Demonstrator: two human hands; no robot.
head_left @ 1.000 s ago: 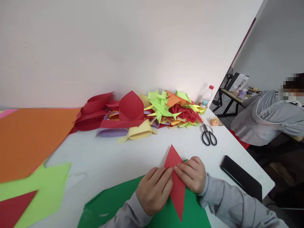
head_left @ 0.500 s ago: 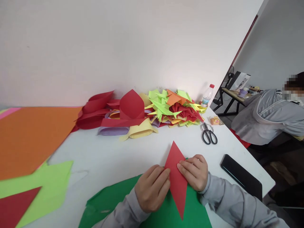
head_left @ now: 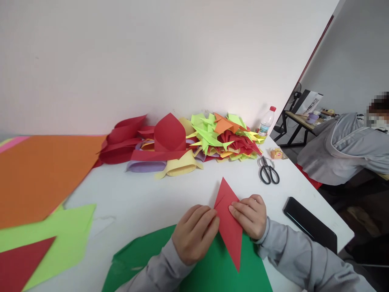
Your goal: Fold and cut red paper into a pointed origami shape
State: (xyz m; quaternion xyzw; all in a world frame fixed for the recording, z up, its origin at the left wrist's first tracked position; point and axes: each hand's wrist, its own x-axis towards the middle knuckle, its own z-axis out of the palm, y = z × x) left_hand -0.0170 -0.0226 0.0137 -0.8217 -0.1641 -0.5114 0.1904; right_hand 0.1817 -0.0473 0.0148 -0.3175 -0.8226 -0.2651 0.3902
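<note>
A folded red paper, shaped like a long diamond, is held above a green sheet lying on the table. My left hand pinches its left edge between thumb and fingers. On the opposite edge, my right hand grips the same paper with its fingertips lying over the front. A short crease or slit line shows on the paper's upper left part. My right thumb is hidden behind the paper.
Orange, lime and dark red sheets lie at left. Folded paper pieces pile along the wall. Scissors, a bottle, a small packet and a black phone stand or lie at right. A seated person is beyond.
The red paper has shifted slightly right and up and its lower tip has swung right. A line now shows near its upper left edge. Both hands keep their hold.
</note>
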